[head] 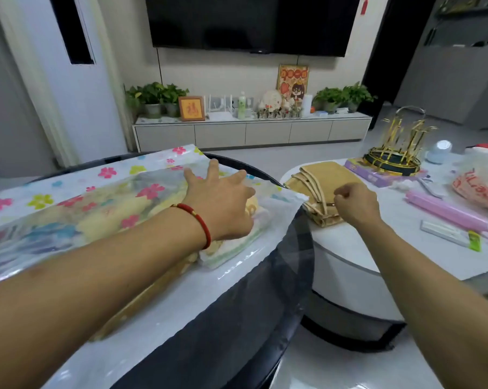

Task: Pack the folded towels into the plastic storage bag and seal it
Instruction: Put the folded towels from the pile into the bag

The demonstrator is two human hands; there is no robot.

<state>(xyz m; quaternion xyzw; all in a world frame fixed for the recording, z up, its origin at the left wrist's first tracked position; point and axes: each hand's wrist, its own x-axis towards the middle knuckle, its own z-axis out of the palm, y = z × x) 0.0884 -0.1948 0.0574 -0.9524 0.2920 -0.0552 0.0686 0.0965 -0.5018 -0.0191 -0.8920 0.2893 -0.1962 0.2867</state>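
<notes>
Head view: left hand [220, 197] presses spread on the flower-printed clear plastic storage bag [102, 203] of towels; right hand [353, 203], curled, seemingly pinches something tiny; sealing likely follows.

We see a glossy clear plastic storage bag [77, 197] printed with flowers, soft terry cloth towels [228, 248] inside it, our dark table's [265, 318] smooth glass top, shiny gold metal rack [400, 147] at upper right.

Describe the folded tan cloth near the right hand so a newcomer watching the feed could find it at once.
Start at the white table right of the dark round glass table. At the white table's near-left end, just beyond the right hand, lies the folded tan cloth. It is plain mustard-tan with pale piped edges, unlike the flowered plastic storage bag under the left hand and the purple box behind.
</notes>
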